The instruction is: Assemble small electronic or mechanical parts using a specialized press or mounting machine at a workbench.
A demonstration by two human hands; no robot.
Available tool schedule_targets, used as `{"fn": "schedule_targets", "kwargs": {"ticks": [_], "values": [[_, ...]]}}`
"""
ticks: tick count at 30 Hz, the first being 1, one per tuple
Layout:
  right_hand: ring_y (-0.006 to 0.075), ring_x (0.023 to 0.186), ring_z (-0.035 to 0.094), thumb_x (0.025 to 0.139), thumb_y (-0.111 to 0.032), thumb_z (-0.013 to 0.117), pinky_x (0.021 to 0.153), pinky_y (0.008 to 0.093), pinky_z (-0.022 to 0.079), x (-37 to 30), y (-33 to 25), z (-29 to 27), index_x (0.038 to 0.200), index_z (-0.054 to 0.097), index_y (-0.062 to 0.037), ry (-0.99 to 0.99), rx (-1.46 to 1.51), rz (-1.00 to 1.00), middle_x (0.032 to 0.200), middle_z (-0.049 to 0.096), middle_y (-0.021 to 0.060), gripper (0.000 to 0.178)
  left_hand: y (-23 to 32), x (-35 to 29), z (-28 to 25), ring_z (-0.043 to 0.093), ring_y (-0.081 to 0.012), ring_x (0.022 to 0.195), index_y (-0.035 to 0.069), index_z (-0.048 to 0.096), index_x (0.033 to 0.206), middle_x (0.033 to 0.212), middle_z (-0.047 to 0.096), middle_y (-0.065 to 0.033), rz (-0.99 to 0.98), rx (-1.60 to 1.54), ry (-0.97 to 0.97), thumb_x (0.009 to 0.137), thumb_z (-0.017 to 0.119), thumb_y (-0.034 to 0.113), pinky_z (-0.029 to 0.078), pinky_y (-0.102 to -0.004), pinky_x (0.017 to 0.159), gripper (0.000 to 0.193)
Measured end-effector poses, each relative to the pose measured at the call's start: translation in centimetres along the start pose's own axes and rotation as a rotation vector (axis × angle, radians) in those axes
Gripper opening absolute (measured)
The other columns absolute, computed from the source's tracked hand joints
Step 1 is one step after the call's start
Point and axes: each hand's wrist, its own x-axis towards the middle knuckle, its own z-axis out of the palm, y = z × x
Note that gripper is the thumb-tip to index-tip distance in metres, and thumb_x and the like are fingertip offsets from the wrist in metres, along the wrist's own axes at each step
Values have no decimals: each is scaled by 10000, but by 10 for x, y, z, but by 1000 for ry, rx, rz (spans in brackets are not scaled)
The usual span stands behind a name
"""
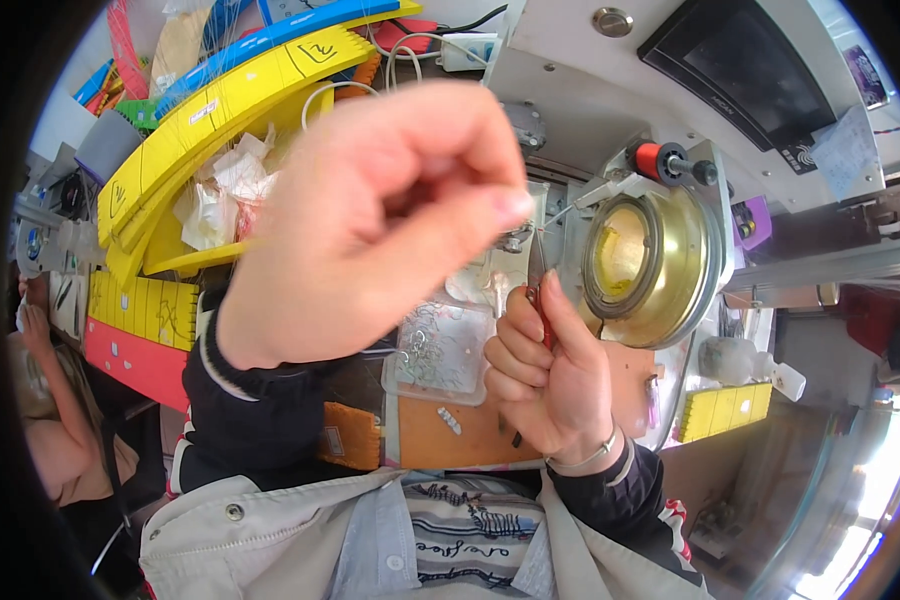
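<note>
My left hand (pixel 390 220) is raised close to the camera, its thumb and index fingertip pinched together. Whatever may be between those fingertips is too small to make out. Lower and to the right, my right hand (pixel 560 375) wraps round a slim red-handled tool (pixel 545 325), its narrow metal tip pointing up. That tip is beside a machine with a round brass-coloured drum (pixel 675 270). A clear plastic tray (pixel 398 388) with many thin, curved, hook-like pieces sits on the bench between my hands. My left hand hides part of the machine.
Yellow notched foam boards (pixel 240 115) with thin lines curve across the upper left, beside a yellow bin (pixel 195 262) of plastic bags. A spool of red thread (pixel 660 160) and a dark screen (pixel 740 70) are at upper right. Another person's arm (pixel 60 390) shows at far left.
</note>
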Motion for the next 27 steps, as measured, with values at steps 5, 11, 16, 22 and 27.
{"fn": "schedule_targets", "kwargs": {"ticks": [5, 11, 16, 22, 27], "values": [[65, 484, 211, 1057, -494, 323, 457, 240, 209, -27, 0, -6, 831, 537, -57, -22, -291, -35, 565, 254, -81, 536, 7, -2, -2, 407, -24, 641, 5, 561, 927, 759, 518, 23, 113, -26, 147, 955, 554, 91, 300, -189, 550, 91], [50, 583, 330, 1064, -349, 324, 533, 224, 265, -116, -13, -62, 1149, 664, 42, 450, -1182, -518, 690, 474, -35, 525, 29, -46, -48, 430, -52, 663, -46, 590, 1026, 762, 512, -14, 719, -230, 473, 981, 494, 25, 310, -188, 594, 128], [87, 685, 486, 1033, -164, 452, 625, 217, 393, -162, -45, -123, 1200, 650, 39, 834, -1352, -648, 870, 659, 44, 329, -1, -79, -80, 544, -129, 666, -35, 660, 1105, 937, 664, -93, 98, 615, 593, 974, 545, 41, 447, -223, 713, 190], [259, 983, 640, 950, -83, 590, 879, 351, 488, -149, -54, -125, 1228, 628, 25, 1029, -2281, -1069, 1056, 679, 166, 301, -23, -93, -96, 529, -102, 629, 61, 618, 1305, 1026, 713, -123, -171, 904, 447, 939, 539, -37, 481, -240, 659, 387], [296, 809, 663, 840, 18, 677, 744, 333, 516, -132, -34, -67, 1107, 667, 12, 591, -1816, -1220, 926, 694, 143, 267, -14, -107, -101, 474, -37, 552, 60, 612, 1314, 989, 734, -79, -290, 1039, 569, 910, 647, 31, 408, -208, 533, 406]]}}
